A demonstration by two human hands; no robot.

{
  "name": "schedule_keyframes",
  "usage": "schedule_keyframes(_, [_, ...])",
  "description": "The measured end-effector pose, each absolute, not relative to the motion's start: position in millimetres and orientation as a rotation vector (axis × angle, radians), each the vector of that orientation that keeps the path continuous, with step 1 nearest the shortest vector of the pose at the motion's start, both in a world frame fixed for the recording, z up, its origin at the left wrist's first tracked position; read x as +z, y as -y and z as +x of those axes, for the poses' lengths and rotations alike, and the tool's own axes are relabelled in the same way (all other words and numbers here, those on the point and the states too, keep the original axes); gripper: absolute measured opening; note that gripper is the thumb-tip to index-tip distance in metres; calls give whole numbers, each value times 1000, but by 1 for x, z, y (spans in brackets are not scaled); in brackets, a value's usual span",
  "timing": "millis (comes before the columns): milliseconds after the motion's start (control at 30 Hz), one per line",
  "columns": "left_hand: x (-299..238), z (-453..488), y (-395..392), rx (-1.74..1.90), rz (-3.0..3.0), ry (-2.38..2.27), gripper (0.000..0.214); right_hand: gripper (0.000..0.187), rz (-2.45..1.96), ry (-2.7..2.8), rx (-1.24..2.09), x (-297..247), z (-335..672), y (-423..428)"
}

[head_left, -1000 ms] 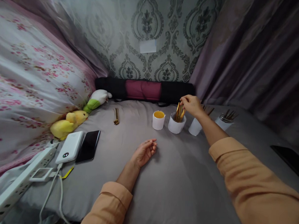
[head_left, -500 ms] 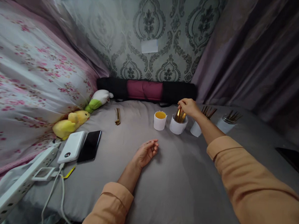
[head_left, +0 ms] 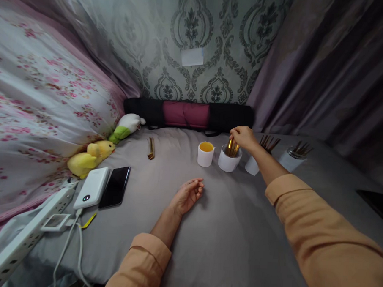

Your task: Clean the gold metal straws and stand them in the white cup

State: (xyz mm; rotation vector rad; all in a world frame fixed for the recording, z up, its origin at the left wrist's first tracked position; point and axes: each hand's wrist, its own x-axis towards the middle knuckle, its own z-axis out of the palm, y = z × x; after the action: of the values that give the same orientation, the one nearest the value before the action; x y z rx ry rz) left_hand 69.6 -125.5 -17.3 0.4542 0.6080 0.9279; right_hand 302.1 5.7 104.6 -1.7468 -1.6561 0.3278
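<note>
My right hand reaches over a white-wrapped cup that holds several shiny gold sticks. Its fingers are pinched together at the tops of these sticks; the exact grip is partly hidden by the hand. My left hand rests on the grey sheet with its palm turned inward, fingers loosely curled and nothing in them. Just left of the gold sticks' cup stands a smaller white cup with a yellow inside. A few gold sticks lie on the sheet farther left.
Two white-wrapped containers with dark sticks stand at right, one partly behind my forearm. A black and maroon roll lies by the wall. At left are plush toys, a power bank, a phone and a power strip.
The view has shifted very slightly. My right hand stays at the gold sticks with hardly any movement, and my left hand rests in the same place.
</note>
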Motion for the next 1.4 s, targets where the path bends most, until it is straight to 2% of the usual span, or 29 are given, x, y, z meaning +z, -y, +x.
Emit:
schedule_keyframes(800, [-18,70,127,928,459,-605,17,20,-1662,1518,208,105,319,3])
schedule_keyframes(1200, [-18,69,128,942,446,-589,15,27,-1422,1235,692,102,280,43])
schedule_keyframes(1400, [-15,70,128,952,421,-619,11,28,-1312,1171,912,83,253,69])
